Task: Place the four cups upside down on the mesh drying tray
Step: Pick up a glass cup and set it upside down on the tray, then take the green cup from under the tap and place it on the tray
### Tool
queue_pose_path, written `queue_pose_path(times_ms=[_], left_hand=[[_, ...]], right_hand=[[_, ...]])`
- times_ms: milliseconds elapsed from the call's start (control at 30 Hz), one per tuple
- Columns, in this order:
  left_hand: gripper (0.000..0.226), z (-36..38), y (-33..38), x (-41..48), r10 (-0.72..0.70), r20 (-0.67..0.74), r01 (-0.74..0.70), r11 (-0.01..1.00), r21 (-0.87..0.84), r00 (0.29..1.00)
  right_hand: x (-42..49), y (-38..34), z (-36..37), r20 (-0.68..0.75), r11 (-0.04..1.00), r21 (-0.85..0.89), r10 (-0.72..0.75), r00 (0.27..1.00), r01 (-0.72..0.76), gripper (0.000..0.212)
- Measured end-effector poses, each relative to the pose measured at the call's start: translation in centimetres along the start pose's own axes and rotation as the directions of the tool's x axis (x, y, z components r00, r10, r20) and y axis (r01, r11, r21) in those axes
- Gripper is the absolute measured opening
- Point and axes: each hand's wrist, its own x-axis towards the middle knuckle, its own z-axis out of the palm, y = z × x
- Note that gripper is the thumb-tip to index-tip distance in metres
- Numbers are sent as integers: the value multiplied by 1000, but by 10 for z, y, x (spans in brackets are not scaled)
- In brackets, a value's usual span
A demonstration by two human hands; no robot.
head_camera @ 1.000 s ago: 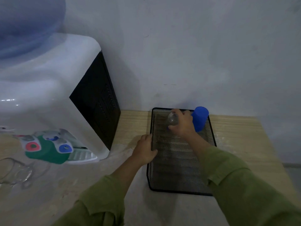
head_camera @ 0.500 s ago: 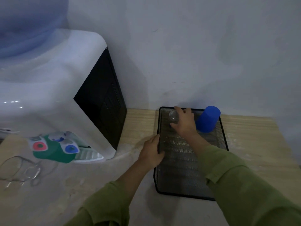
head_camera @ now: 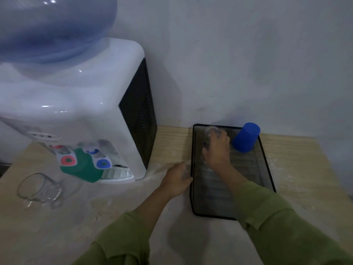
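Note:
A black mesh drying tray (head_camera: 265, 170) lies on the table against the wall. A blue plastic cup (head_camera: 246, 137) stands upside down in its far right corner. My right hand (head_camera: 216, 150) is closed around a clear glass cup (head_camera: 210, 130), held upside down over the tray's far left corner; I cannot tell whether it touches the mesh. My left hand (head_camera: 176, 179) rests on the table, fingers against the tray's left rim. Two clear glass mugs (head_camera: 41, 188) stand together at the table's left.
A white water dispenser (head_camera: 76, 115) with a blue bottle (head_camera: 51, 25), red and blue taps and a green front panel fills the left half. A grey wall runs behind the wooden table (head_camera: 298, 169). My green sleeves reach in from below.
The view has shifted so the glass mugs at the left show more fully. My right hand still holds the glass cup at the tray's far left corner; my left hand stays at the rim.

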Motion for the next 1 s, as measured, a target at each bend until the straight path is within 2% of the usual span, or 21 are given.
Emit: queue_pose_path(times_ms=[100, 200, 367, 500, 633, 733, 833, 1000], left_hand=[[59, -12, -15, -16, -22, -71, 23, 1000, 8, 997], [51, -32, -37, -41, -41, -176, 41, 999, -2, 984], [41, -67, -82, -85, -77, -343, 48, 995, -93, 936], [44, -92, -119, -113, -145, -449, 114, 989, -96, 882], [46, -117, -152, -131, -264, -524, 163, 959, -231, 810], [54, -135, -167, -134, -314, -579, 184, 944, -274, 752], [75, -152, -172, -130, -328, -637, 153, 937, -315, 698], [87, -173, -169, -113, -276, -629, 24, 925, -378, 727]], right_hand=[[-24, -18, 7, 8, 994, -79, -79, 997, 80, 62], [-50, -38, 17, 21, 979, -89, -181, 983, 183, 53], [-96, -70, 45, 197, 969, 64, -247, 949, 239, 51], [-133, -85, 77, 442, 976, 22, -204, 873, 217, 60], [-156, -92, 99, 569, 975, -117, -90, 818, 188, 81], [-162, -93, 104, 608, 975, -149, -42, 793, 165, 86], [-162, -90, 105, 615, 980, -127, -43, 787, 152, 88], [-163, -84, 108, 602, 989, -81, -49, 797, 122, 94]])
